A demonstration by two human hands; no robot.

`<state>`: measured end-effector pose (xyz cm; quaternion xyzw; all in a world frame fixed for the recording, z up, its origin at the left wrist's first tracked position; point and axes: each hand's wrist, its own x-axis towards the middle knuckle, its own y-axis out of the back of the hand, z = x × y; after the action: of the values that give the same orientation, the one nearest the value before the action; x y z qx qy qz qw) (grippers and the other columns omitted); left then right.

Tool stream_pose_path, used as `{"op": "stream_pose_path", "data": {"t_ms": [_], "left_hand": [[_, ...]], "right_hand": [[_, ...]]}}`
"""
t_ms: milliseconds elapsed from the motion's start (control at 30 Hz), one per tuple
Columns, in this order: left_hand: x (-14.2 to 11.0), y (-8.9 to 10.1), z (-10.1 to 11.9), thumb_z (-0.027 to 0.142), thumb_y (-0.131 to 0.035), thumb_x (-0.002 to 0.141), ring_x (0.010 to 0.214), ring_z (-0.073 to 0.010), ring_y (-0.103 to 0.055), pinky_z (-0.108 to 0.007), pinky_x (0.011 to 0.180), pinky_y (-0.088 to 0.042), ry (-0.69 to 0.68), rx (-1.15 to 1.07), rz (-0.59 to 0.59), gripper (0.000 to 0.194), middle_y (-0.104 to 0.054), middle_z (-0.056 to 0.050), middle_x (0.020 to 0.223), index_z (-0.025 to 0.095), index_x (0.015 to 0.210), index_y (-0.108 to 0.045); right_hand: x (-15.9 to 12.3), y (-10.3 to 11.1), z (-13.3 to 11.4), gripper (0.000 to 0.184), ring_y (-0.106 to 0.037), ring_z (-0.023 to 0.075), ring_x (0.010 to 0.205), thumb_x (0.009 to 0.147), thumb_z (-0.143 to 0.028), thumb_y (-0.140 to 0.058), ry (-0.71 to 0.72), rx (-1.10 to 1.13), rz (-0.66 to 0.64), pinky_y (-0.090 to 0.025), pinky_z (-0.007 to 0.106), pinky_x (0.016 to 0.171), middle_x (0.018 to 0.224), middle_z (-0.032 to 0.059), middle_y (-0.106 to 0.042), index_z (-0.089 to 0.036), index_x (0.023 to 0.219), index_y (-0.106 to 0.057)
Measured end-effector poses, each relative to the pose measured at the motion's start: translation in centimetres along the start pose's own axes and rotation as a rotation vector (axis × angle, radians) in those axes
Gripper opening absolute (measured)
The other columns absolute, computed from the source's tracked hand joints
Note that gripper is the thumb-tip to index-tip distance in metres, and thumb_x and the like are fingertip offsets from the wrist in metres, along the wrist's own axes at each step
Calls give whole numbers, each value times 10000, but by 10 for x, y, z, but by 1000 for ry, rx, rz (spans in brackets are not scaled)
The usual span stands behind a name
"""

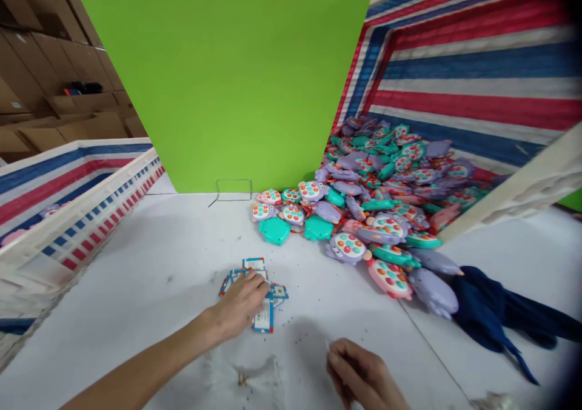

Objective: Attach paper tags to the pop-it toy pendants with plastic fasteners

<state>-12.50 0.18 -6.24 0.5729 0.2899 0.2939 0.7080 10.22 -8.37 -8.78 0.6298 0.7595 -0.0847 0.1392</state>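
Observation:
My left hand (240, 305) rests on a small heap of blue-edged paper cards (268, 289) on the white table (150, 276), fingers bent down onto them. My right hand (359, 373) is near the bottom edge, fingers curled in a pinch around something thin and pale that I cannot make out. A pile of small plastic toys (364, 216) in purple, teal and pink spills onto the table from the right, about a hand's length beyond the cards.
A green board (227, 76) stands behind the table. A striped woven sack (477, 70) holds the toys at right. A white crate (77, 216) with striped lining sits at left. Dark blue cloth (495, 313) lies at right. A wire stand (234, 187) is by the board.

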Motion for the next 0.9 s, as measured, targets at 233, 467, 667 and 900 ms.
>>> {"op": "stream_pose_path", "data": {"t_ms": [233,467,667,900], "left_hand": [[-2,0,0,170,-420,842,894,-195,-462,-316,834,-369,31,-1,12,120,-538,-58,917,156,873,-536],[26,9,9,229,-574,765,974,-248,-431,-368,868,-353,40,-19,43,248,-519,-89,987,134,982,-500],[47,4,10,180,-676,649,954,-272,-435,-371,855,-348,25,-83,22,383,-523,-91,946,122,986,-506],[43,3,9,108,-480,721,909,-221,-445,-338,838,-327,130,-304,134,118,-509,-53,891,157,821,-520]], "right_hand": [[47,-35,-7,220,-477,118,442,758,-377,-465,192,-199,106,-378,229,426,577,-9,-523,-166,734,-523],[47,-33,-11,252,-419,103,410,778,-376,-443,162,-233,52,-336,214,434,450,-60,-420,-165,657,-512],[38,-28,1,296,-372,88,410,771,-419,-456,109,-172,62,-303,200,417,455,-62,-409,-170,612,-478],[40,-29,8,363,-348,78,383,750,-498,-466,116,-26,98,-281,195,396,421,-74,-376,-176,586,-434]]}}
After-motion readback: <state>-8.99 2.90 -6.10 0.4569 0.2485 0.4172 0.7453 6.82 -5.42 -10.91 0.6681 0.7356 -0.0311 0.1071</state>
